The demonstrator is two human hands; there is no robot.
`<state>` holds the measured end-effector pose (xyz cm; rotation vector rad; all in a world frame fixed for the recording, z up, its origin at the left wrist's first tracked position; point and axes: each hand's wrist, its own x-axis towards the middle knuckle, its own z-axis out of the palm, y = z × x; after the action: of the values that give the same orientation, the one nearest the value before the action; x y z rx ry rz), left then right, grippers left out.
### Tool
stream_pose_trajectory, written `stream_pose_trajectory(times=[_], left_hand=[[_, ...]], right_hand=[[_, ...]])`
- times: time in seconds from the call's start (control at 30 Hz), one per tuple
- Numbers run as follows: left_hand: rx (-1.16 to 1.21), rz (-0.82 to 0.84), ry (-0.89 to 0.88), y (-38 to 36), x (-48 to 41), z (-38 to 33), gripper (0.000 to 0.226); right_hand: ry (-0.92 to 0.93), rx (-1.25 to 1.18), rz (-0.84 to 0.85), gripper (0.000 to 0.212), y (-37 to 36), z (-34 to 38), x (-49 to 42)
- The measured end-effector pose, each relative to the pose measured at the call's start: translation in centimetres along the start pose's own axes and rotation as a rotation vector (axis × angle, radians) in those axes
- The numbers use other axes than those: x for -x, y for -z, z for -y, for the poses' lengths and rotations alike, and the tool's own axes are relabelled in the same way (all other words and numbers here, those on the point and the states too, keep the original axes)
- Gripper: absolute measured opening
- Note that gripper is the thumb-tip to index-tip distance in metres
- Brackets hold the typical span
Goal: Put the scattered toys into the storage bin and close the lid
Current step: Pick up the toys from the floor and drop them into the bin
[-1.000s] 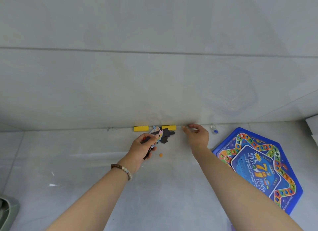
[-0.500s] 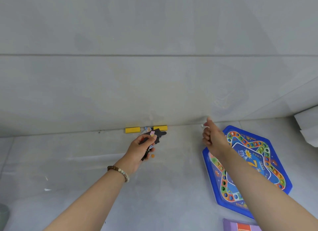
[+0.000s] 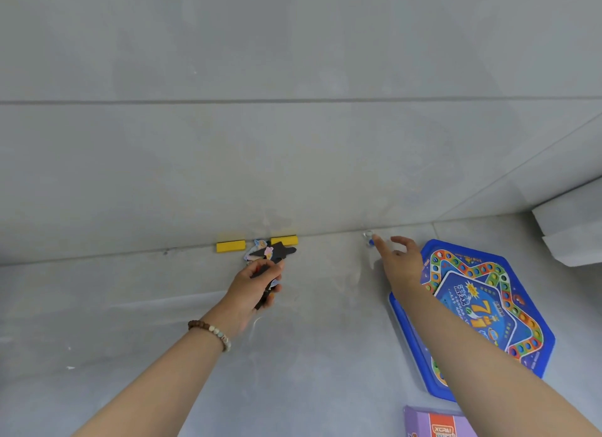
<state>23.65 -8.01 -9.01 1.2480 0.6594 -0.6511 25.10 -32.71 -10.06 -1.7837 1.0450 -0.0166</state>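
The right hand (image 3: 402, 260), fisted half a second ago, is now being opened and stretched toward a small clear piece (image 3: 368, 238) at the foot of the tiled wall (image 3: 293, 159), so another toy is likely being collected. Dark-backed cutouts (image 3: 277, 253) are being gripped in the left hand (image 3: 257, 282) above the grey tiled floor (image 3: 309, 355). The storage bin is not being shown.

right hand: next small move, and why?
Probably ease the right hand a touch further toward the wall and pinch the small clear-and-blue piece. Its index fingertip sits right beside that piece, with the fingers spread and holding nothing. The left hand grips dark pieces, so it looks too full to help.
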Motion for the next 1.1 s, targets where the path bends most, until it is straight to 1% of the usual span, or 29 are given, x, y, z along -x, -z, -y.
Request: stream_pose_trajectory(times=[0.1, 0.27, 0.53, 0.63, 0.8, 0.9, 1.03, 1.1], left_hand=[[0.015, -0.005, 0.010, -0.1, -0.1, 0.2, 0.018], [0.023, -0.022, 0.024, -0.2, -0.4, 0.3, 0.018], [0.013, -0.045, 0.025, -0.1, -0.7, -0.1, 0.016], [0.024, -0.049, 0.018, 0.0, -0.7, -0.2, 0.018], [0.011, -0.052, -0.005, 0.4, 0.3, -0.7, 0.019], [0.003, -0.061, -0.020, 0.7, 1.4, -1.2, 0.019], [0.006, -0.052, -0.034, 1.2, 2.9, -1.4, 0.019], [0.010, -0.056, -0.033, 1.6, 3.5, -1.3, 0.018]], right_hand=[[0.076, -0.021, 0.030, 0.037, -1.1, -0.4, -0.5], [0.074, -0.065, 0.040, 0.028, -2.4, -0.9, -1.5], [0.166, 0.039, -0.003, 0.017, -3.1, -1.7, -2.5], [0.187, 0.075, -0.042, 0.017, -3.2, -2.0, -2.6], [0.176, 0.055, 0.013, 0.020, -2.3, -2.1, -2.2], [0.212, 0.170, 0.054, 0.018, -1.4, -2.5, -1.2], [0.317, 0.509, 0.120, 0.015, -1.1, -3.7, 0.1], [0.323, 0.545, 0.119, 0.015, -1.2, -3.7, 0.9]])
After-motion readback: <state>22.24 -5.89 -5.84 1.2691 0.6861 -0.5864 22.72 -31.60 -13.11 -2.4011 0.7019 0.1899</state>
